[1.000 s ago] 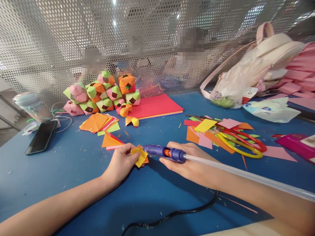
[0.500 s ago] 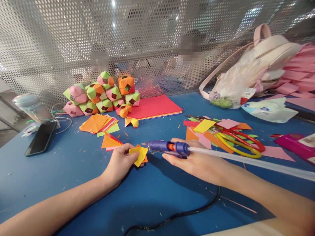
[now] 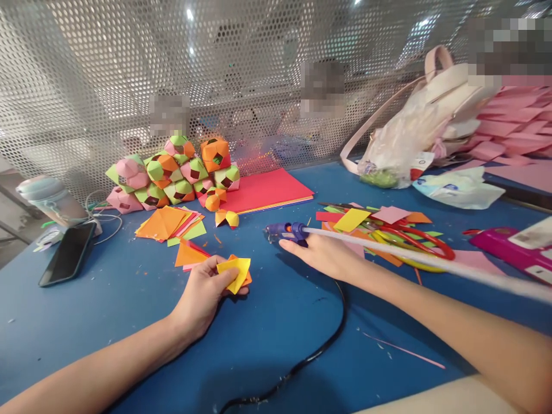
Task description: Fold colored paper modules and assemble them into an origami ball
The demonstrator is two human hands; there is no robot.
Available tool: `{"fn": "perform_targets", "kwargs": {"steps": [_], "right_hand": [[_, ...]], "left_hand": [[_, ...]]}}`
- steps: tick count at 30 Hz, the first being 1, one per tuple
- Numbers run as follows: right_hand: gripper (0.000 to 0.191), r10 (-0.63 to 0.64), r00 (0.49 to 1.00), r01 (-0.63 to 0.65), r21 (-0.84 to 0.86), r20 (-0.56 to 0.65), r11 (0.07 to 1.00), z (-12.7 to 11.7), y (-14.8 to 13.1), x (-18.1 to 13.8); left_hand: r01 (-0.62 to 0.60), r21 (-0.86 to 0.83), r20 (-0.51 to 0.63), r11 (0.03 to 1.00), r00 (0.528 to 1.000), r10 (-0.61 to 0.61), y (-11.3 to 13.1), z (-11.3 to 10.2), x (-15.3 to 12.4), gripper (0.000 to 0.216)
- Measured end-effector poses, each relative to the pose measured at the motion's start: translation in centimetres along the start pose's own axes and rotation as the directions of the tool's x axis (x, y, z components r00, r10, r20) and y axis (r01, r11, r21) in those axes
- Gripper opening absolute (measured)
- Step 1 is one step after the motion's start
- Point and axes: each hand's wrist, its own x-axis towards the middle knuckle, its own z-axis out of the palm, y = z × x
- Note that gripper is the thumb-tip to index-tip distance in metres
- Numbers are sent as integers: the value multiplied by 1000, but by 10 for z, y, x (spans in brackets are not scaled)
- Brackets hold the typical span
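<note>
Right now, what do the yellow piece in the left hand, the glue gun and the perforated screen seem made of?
Yellow piece: matt paper, by its thin, crisp edges.
Glue gun: probably hard blue plastic, faintly shiny, since the body looks moulded.
Perforated screen: likely metal, satiny, going by its grey sheen and neat round holes.

The folded paper [image 3: 236, 277] shows yellow over orange; the glue gun [image 3: 276, 229] is dark blue, its stick [image 3: 388, 248] milky white, its cord [image 3: 311, 356] black. Paper balls [image 3: 166, 168] mix green, pink and orange, and the sheet stack [image 3: 271, 190] is red-topped with yellow and blue edges. The blue surface [image 3: 267, 333] is flecked pale, the grey screen [image 3: 259, 34] dotted with round holes.
</note>
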Motion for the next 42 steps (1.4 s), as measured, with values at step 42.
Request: {"fn": "perform_targets", "kwargs": {"steps": [42], "right_hand": [[9, -183, 973, -6, 813, 138, 582, 20, -57, -36]], "left_hand": [[3, 152, 10, 988, 1000, -5, -11, 9, -16, 15]]}}
